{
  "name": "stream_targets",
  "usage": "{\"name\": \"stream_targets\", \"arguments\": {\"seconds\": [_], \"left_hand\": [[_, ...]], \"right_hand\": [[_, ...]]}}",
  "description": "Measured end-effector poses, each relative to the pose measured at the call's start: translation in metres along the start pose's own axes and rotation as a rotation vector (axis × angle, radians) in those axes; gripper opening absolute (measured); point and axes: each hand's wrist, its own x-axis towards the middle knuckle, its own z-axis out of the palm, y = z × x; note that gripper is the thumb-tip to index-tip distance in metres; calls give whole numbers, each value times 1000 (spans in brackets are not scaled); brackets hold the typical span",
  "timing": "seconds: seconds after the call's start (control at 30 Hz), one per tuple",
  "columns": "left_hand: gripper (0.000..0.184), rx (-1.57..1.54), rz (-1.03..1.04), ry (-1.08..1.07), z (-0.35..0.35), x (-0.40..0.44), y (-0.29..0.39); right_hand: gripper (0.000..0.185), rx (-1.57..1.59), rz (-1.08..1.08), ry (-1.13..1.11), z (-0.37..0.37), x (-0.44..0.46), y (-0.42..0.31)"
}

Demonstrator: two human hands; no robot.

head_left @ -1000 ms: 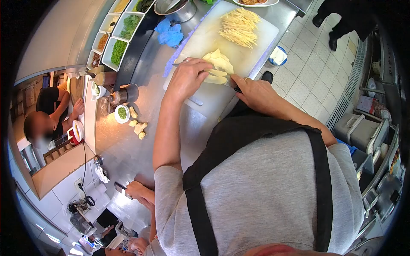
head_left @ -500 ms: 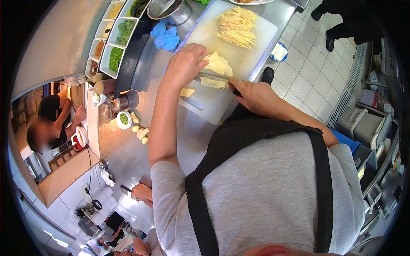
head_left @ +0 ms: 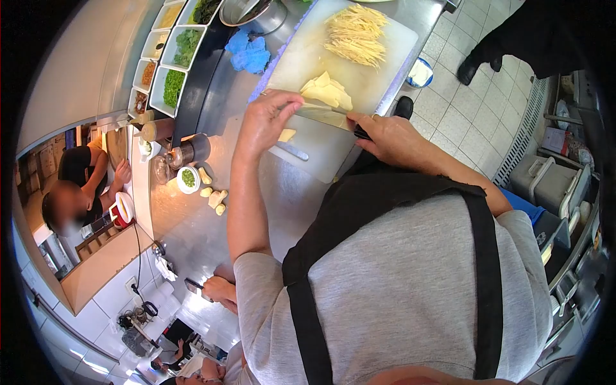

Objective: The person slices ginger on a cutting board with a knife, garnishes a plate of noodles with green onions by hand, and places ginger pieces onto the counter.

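My right hand [head_left: 391, 140] is wrapped around the dark handle of a kitchen knife [head_left: 327, 116], whose blade lies across the white cutting board [head_left: 314, 158]. At the blade's far end is my left hand [head_left: 268, 122], thumb and fingers pinched together; whether they grip the blade or a slice is unclear. Just beyond the blade lies a pile of thin pale yellow ginger slices [head_left: 328, 90]. A heap of ginger shreds [head_left: 356, 35] sits farther up the board. One small ginger piece [head_left: 287, 135] rests on my side of the knife.
Whole ginger knobs [head_left: 217, 199] and a cup of chopped greens [head_left: 187, 179] stand on the steel counter to the left. A blue cloth [head_left: 248, 52], a metal pot [head_left: 256, 16] and garnish trays [head_left: 173, 86] are beyond. Another person's hand [head_left: 220, 290] holds a phone nearby.
My left hand has drawn back from the ginger slices toward me and the left, to the blade's far end. At the upper right, another person's legs have shifted left.
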Motion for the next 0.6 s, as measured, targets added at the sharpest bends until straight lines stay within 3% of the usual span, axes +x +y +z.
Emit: {"name": "stream_targets", "arguments": {"seconds": [0.07, 0.27, 0.37, 0.47, 0.6], "left_hand": [[12, -49, -18, 41, -11, 3, 8], [12, -75, -178, -349, -25, 14, 13], [14, -162, -198, -389, -9, 23, 1], [15, -86, -277, -362, 4, 34, -1], [15, -87, -288, -186, 21, 34, -14]], "right_hand": [[42, 36, -8, 59, -2, -4, 2], [39, 178, 52, 204, -27, -37, 14], [38, 251, 53, 224, -35, -49, 20], [38, 270, 203, 167, -47, -57, 12], [40, 262, 221, 207, -41, -64, 23]]}}
